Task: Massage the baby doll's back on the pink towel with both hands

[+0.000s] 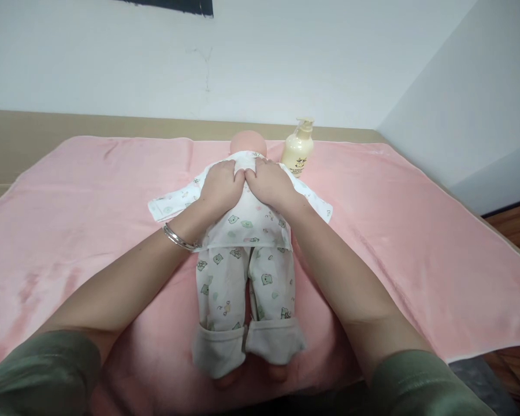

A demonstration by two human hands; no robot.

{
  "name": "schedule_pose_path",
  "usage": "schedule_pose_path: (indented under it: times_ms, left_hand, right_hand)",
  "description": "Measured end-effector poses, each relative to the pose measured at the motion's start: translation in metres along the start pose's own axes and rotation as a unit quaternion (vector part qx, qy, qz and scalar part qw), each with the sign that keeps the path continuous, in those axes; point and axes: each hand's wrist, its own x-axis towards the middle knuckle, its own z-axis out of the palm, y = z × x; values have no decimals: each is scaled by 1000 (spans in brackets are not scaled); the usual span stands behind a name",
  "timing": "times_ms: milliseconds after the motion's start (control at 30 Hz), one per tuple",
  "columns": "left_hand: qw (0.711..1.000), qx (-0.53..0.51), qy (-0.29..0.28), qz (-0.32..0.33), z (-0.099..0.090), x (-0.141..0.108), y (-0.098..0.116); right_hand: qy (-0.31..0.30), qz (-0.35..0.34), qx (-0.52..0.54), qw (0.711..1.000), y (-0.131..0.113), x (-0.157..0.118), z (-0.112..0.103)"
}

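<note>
A baby doll (248, 143) lies stretched out on a pink blanket, its bare head toward the wall and its feet toward me; no face shows. It wears a white printed top (242, 226) and matching trousers (266, 283) with turned-up cuffs. My left hand (222, 184) rests flat on the left side of the upper torso. On the right side, my right hand (271, 180) lies flat too. The thumbs nearly meet at the middle, and neither hand grips anything. The doll's sleeves spread outward past my wrists.
A pale yellow pump bottle (298, 149) stands right of the doll's head. The pink blanket (99, 231) covers most of the tan surface (21, 130). Behind rises a white wall (112, 69). Wooden flooring (517, 231) shows at the lower right.
</note>
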Motion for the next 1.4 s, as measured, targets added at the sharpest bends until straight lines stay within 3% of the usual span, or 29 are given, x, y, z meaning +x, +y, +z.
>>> schedule_pose_path:
  times_ms: [133,233,333,467,567,733,867,1200,1400]
  left_hand:
    - [998,67,0,17,0,-12,16]
    - [997,54,30,41,6,-18,21]
    - [999,-3,34,42,6,-13,15]
    - [997,-72,-7,0,-3,1,-2]
    - [995,-98,-11,-22,-6,7,-8]
    - [1000,5,6,12,-1,-5,5]
    - [998,43,9,38,0,-12,16]
    - [995,-93,-22,-2,-6,8,-7]
    - [1000,20,23,8,3,-13,15]
  right_hand:
    - [-11,-20,21,1000,9,4,-3]
    - [-15,-24,32,999,12,6,-4]
    - [-17,-19,-3,1000,5,1,-5]
    - [-13,-5,-56,998,-14,-11,-5]
    - [-4,21,-47,999,-21,-14,-5]
    - [4,21,36,999,-3,1,-1]
    - [0,-4,37,999,6,9,2]
    - [-78,-18,-78,994,-21,-20,-22]
    - [-16,1,9,1000,-1,3,-5]
